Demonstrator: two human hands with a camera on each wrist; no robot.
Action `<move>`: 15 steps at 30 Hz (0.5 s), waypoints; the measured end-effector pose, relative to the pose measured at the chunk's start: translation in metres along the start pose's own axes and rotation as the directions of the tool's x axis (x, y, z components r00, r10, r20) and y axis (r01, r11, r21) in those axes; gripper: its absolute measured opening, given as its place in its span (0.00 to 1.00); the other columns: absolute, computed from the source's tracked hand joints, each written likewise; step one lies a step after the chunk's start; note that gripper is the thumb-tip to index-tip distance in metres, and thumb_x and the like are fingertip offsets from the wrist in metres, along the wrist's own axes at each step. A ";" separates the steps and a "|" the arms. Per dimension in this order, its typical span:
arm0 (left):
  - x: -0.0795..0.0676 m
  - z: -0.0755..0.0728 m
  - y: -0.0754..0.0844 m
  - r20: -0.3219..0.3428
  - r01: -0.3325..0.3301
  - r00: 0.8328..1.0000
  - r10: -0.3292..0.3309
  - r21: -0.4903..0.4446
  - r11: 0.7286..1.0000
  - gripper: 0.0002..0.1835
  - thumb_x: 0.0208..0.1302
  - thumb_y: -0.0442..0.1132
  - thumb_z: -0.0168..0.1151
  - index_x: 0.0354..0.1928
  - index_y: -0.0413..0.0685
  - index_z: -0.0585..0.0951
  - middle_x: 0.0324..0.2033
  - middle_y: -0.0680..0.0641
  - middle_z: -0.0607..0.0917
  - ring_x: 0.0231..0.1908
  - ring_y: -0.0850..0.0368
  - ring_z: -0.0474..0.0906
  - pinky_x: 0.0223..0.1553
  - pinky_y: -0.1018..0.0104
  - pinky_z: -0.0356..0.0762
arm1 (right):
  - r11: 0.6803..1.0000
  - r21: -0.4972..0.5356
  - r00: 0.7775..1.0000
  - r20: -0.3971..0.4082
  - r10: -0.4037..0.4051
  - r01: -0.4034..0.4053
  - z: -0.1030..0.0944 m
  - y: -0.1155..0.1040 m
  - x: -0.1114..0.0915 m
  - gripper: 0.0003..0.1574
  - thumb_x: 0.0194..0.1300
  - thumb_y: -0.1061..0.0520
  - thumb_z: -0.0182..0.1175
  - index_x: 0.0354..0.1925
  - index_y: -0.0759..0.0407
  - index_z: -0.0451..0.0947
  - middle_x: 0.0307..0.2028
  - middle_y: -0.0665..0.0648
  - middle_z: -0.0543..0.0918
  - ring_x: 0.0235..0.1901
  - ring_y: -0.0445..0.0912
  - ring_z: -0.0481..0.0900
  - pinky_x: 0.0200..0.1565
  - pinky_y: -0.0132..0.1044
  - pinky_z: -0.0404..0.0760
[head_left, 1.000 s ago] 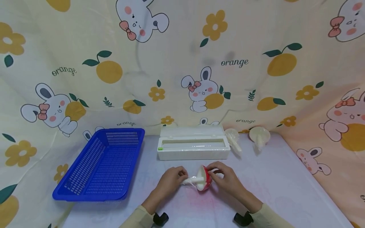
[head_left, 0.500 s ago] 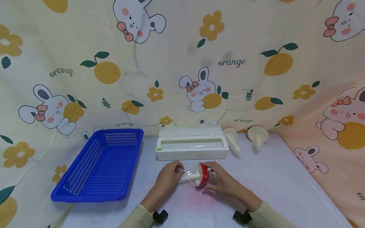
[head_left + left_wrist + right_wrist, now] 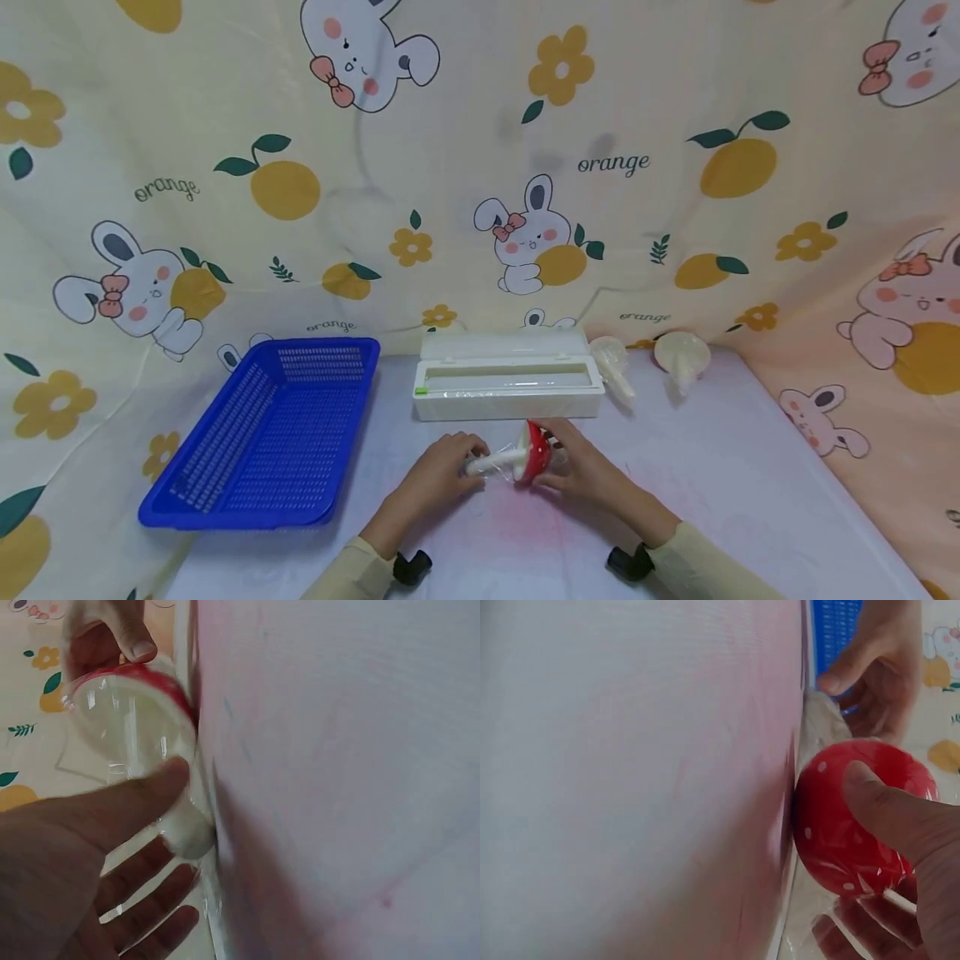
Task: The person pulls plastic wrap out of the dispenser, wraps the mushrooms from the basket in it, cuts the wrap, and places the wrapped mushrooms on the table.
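A toy mushroom point(image 3: 537, 454), with a white-spotted red cap and white stem, lies sideways over the table between both hands. Clear plastic film point(image 3: 501, 468) wraps it. My right hand point(image 3: 581, 467) holds the cap from the right, its thumb across the red surface point(image 3: 817, 825) and its fingers curving under the far side in the right wrist view. At the stem's end, my left hand point(image 3: 444, 473) has its thumb on one side and fingers on the other. In the left wrist view, the pale stem point(image 3: 187, 831) shows between that thumb and the fingers.
A blue mesh basket point(image 3: 330, 492) stands on the left. Behind the hands sits a white cling film dispenser box point(image 3: 510, 407) with its lid raised. Two pale film-wrapped pieces, one narrow point(image 3: 613, 367) and one round-topped point(image 3: 681, 354), lie at the back right. A patterned cloth hangs behind the table.
The left fingers, earlier bunched at the film by the stem's end, have spread around that end. The right hand has shifted from the cap's edge to around the cap, which sits slightly higher.
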State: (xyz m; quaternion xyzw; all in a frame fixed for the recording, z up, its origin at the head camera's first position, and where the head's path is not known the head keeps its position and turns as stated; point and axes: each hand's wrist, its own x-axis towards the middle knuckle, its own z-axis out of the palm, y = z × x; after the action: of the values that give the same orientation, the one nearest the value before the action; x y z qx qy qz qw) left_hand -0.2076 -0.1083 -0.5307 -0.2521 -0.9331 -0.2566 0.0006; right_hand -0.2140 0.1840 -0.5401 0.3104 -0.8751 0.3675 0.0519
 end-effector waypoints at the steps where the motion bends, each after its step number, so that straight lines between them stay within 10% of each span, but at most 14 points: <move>1: 0.000 0.000 0.000 0.000 0.001 1.000 -0.001 0.008 1.000 0.20 0.61 0.40 0.81 0.54 0.55 0.84 0.43 0.56 0.86 0.43 0.60 0.77 0.46 0.62 0.76 | 1.000 0.001 1.000 0.005 0.013 -0.013 0.002 0.000 0.001 0.63 0.51 0.57 0.87 0.78 0.58 0.65 0.68 0.58 0.71 0.61 0.55 0.79 0.61 0.56 0.83; 15: -0.001 -0.005 -0.001 -0.112 -0.029 0.994 0.020 -0.083 0.996 0.17 0.66 0.34 0.73 0.56 0.52 0.86 0.46 0.53 0.88 0.48 0.54 0.81 0.52 0.56 0.81 | 0.990 0.054 0.985 -0.113 0.134 -0.128 0.003 -0.008 0.009 0.62 0.50 0.62 0.87 0.76 0.55 0.65 0.64 0.54 0.81 0.61 0.52 0.82 0.64 0.56 0.81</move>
State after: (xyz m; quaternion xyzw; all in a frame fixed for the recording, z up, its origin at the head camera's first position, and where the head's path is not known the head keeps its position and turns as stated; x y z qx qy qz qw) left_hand -0.2081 -0.1122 -0.5267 -0.2486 -0.9168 -0.3094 0.0448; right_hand -0.2159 0.1734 -0.5349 0.2314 -0.8804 0.4077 0.0712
